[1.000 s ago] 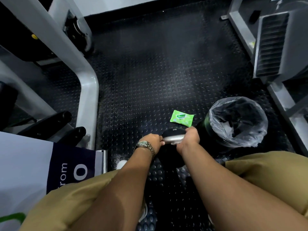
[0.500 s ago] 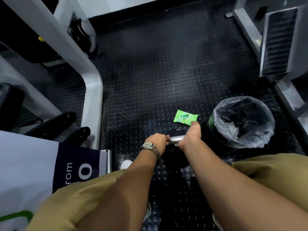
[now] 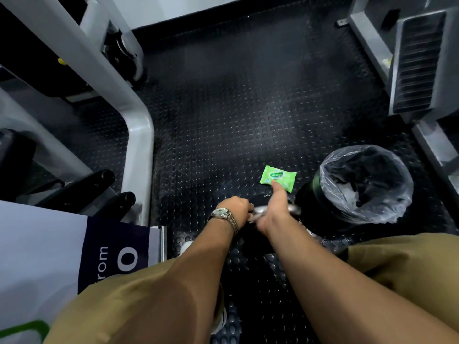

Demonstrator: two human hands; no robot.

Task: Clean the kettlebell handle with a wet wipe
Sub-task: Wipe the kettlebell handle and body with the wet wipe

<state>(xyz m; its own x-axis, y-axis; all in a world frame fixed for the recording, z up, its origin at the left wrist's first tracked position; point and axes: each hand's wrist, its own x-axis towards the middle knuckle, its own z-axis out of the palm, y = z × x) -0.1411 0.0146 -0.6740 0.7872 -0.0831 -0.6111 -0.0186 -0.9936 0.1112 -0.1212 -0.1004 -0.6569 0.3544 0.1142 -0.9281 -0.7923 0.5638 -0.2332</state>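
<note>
A black kettlebell [image 3: 259, 198] with a silver handle [image 3: 293, 209] stands on the studded rubber floor between my arms. My left hand [image 3: 236, 209], with a wristwatch, is closed around the left end of the handle. My right hand [image 3: 274, 207] is off the handle and stretched forward with fingers apart. Its fingertips touch the near edge of a green wet wipe pack [image 3: 278, 177], which lies flat on the floor just beyond the kettlebell.
A black bin [image 3: 365, 184] lined with a clear plastic bag stands right of the kettlebell. A grey machine frame [image 3: 137, 145] rises at left, another machine [image 3: 419, 63] at upper right. A white and navy sign [image 3: 74, 256] sits at lower left. My knees frame the bottom.
My right hand let go of the kettlebell handle and reached forward to the green wipe pack. My left hand stayed on the handle.
</note>
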